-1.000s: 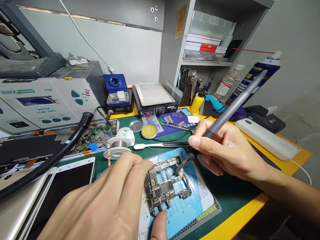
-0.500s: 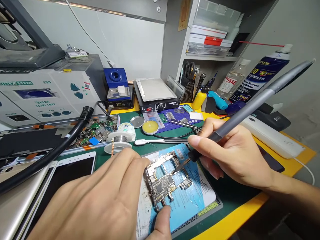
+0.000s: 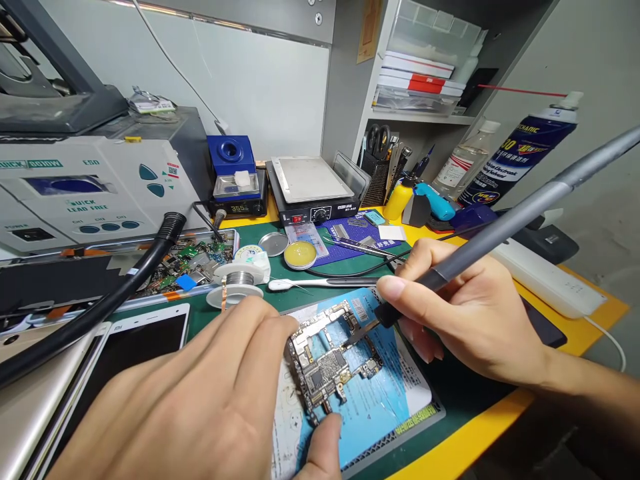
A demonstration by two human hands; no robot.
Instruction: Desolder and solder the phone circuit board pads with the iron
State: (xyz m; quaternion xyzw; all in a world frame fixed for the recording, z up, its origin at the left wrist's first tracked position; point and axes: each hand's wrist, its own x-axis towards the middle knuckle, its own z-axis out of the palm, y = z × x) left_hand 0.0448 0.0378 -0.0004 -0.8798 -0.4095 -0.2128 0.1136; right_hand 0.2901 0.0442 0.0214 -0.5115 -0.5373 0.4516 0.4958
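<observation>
A phone circuit board [image 3: 325, 370] lies on a blue and white printed pad [image 3: 375, 420]. My left hand [image 3: 215, 393] grips the board along its left side, the thumb at its lower edge and the fingers at the upper left. In my right hand [image 3: 460, 307] is a grey pen-shaped tool [image 3: 505, 223] with a black front end, held like a pencil. Its thin metal tip touches or hovers just over the middle of the board; which one cannot be told.
Behind the pad lie a white-handled brush [image 3: 320, 283], a solder spool [image 3: 240, 283] and a yellow paste tin [image 3: 300, 255]. A thick black hose [image 3: 135, 280] crosses the left side above a white phone [image 3: 150, 343]. A hot plate [image 3: 313, 183] stands at the back.
The tool's rear end has swung a little to the right and down, and its tip has shifted slightly left. My left hand stays on the board.
</observation>
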